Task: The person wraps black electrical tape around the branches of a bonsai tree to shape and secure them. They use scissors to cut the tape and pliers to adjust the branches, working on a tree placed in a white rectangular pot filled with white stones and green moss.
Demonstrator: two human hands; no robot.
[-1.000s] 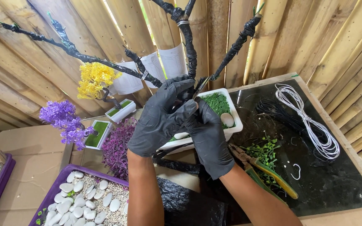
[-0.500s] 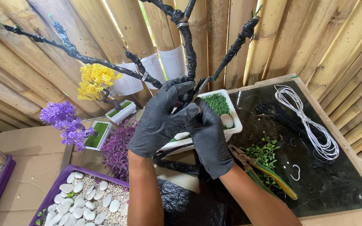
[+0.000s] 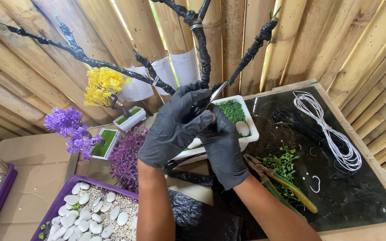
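While both gloved hands meet at the centre of the frame, the work in hand looks like trimming or binding at the base of the black-wrapped tree [image 3: 202, 49], where its 4 or so branches fork just above the white tray [image 3: 251, 134]. The left hand [image 3: 175, 127] is curled shut around the trunk low down, steadying it, and the right hand [image 3: 222, 145] is closed on a thin metal tool [image 3: 215, 94], probably scissors or small snips, whose bright tip points up toward the fork. The trunk itself rises from the tray's green moss, beside a white pebble, and spreads to the upper left and upper right of the frame. I judge this a mid-way step: the branches are bare of foliage, while the yellow flowers [image 3: 101, 85] and purple flowers [image 3: 70, 127] at left sit on 2 smaller finished trees. At right on the black mat lie a coil of white wire [image 3: 331, 134], loose black wire, green sprigs [image 3: 280, 163] and yellow-handled pliers [image 3: 282, 183]. A next move would call for a firm hold on the trunk and a small, careful closing of the tip at the fork, clear of the left fingers just beside it.
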